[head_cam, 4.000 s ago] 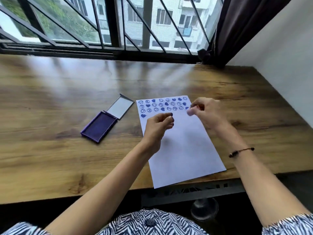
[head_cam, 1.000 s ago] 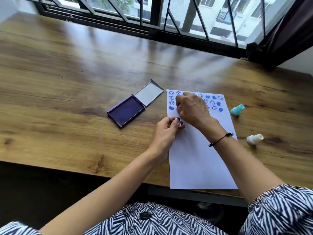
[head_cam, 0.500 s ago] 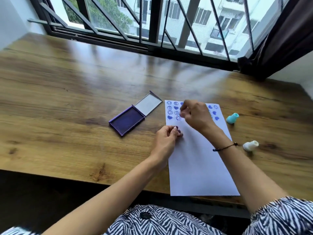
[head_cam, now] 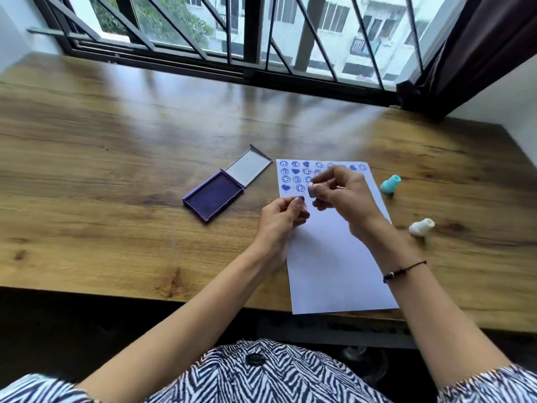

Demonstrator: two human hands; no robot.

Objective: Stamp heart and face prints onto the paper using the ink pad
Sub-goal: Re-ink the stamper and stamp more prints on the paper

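A white paper point(head_cam: 334, 257) lies on the wooden table point(head_cam: 116, 170), its top rows filled with blue face and heart prints point(head_cam: 296, 175). My right hand point(head_cam: 340, 196) hovers over the prints, fingers pinched on a small pale stamp point(head_cam: 310, 193). My left hand point(head_cam: 280, 219) rests at the paper's left edge, fingertips pinched on a small dark-tipped stamp point(head_cam: 300, 199) that is mostly hidden. The open purple ink pad point(head_cam: 215, 196) sits left of the paper, its lid folded back.
A teal stamp cap point(head_cam: 390, 184) and a white one point(head_cam: 421, 227) lie on the table right of the paper. A barred window point(head_cam: 261, 39) runs along the far edge, with a dark curtain point(head_cam: 465, 53) at the right. The table's near edge is close to my body.
My right hand has lifted off the fourth print row and drawn back toward my left hand; a fresh face print shows beside the heart. The left hand has barely moved.
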